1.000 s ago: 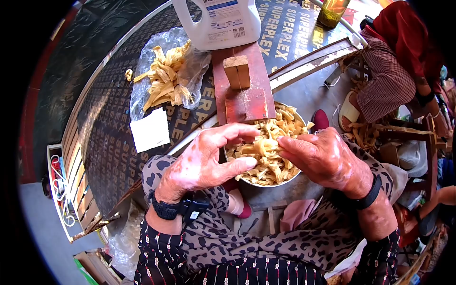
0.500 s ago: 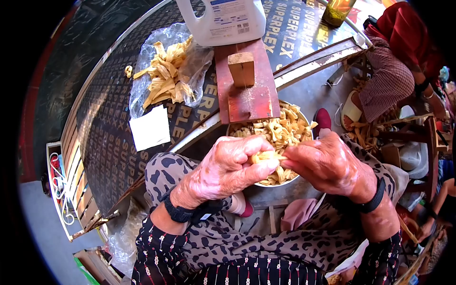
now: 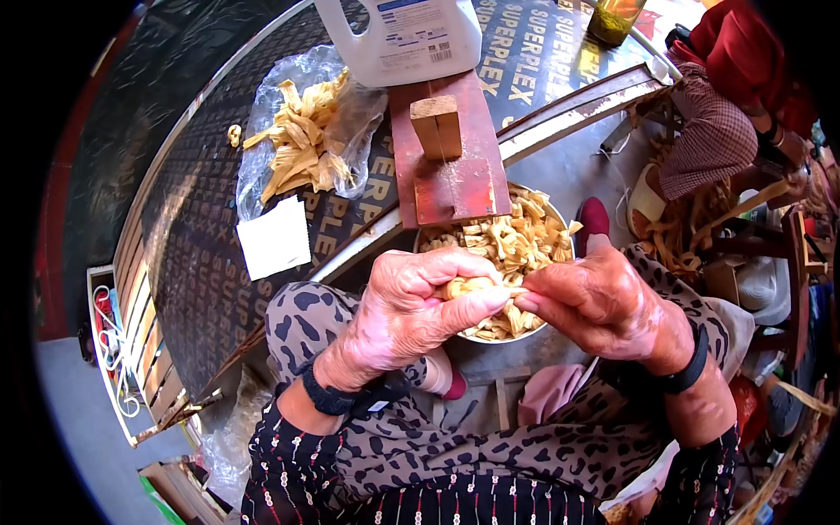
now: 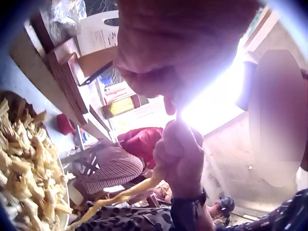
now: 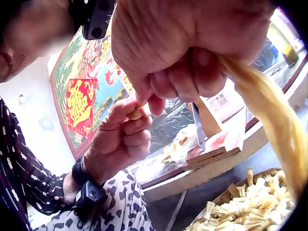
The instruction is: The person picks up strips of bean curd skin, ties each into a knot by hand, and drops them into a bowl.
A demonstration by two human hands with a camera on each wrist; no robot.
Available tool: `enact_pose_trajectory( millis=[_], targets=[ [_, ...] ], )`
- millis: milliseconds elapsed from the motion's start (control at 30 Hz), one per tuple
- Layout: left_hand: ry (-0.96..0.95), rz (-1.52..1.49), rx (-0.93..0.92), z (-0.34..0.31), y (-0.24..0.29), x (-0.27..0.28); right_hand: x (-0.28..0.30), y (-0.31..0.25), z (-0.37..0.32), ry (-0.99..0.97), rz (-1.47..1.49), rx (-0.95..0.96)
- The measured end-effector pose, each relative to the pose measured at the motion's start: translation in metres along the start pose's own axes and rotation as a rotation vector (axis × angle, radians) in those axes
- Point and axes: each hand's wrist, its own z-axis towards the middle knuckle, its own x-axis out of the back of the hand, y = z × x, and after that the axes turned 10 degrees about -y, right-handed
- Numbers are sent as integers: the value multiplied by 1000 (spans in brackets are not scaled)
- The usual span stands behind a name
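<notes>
Above the bowl my left hand [image 3: 402, 302] pinches a small pale-yellow knotted strip [image 3: 468, 287] between thumb and forefinger. My right hand [image 3: 604, 302] meets it from the other side, fingertips pinching the end that sticks out. In the right wrist view a long, flat yellow strip [image 5: 272, 108] hangs down from the curled fingers of that hand. Below both hands stands a round, white-rimmed bowl [image 3: 494, 340], heaped with short knotted yellow pieces [image 3: 529, 232]. Part of the heap is hidden by the hands and a board.
A red wooden board [image 3: 446, 188] with an upright block [image 3: 435, 127] juts over the bowl; a blade [image 5: 198, 127] stands against the block. Behind is a white jug [image 3: 420, 44]. Loose strips [image 3: 302, 131] lie on a plastic bag, near white paper [image 3: 274, 238]. Another person [image 3: 713, 131] sits at right.
My left hand has gone from spread fingers to pinching the knotted piece. Both hands have come closer together and slightly nearer my body, fingertips meeting at the piece.
</notes>
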Motion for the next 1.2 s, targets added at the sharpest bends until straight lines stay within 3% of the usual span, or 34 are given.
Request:
enact_pose_trajectory(
  millis=[200, 267, 333, 400, 500, 667, 867, 933, 1200],
  targets=[
    [264, -209, -18, -7, -1, 0, 5, -4, -1, 28, 14, -4],
    [316, -87, 108, -5, -2, 11, 5, -4, 2, 23, -30, -10],
    [321, -63, 27, 1, -8, 11, 3, 2, 7, 8, 1, -96],
    [352, -57, 51, 5, -7, 20, -3, 12, 18, 92, -22, -39],
    [441, 17, -38, 15, -18, 21, -3, 23, 26, 118, -45, -103],
    [472, 72, 17, 24, -25, 32, 1, 42, 45, 122, -104, -106],
    [522, -89, -49, 39, -35, 44, 2, 56, 61, 181, -186, -73],
    [520, -88, -48, 40, -38, 46, 4, 56, 64, 153, -162, -153],
    [560, -151, 6, 47, -44, 50, 5, 67, 72, 143, -175, -172]
  ],
)
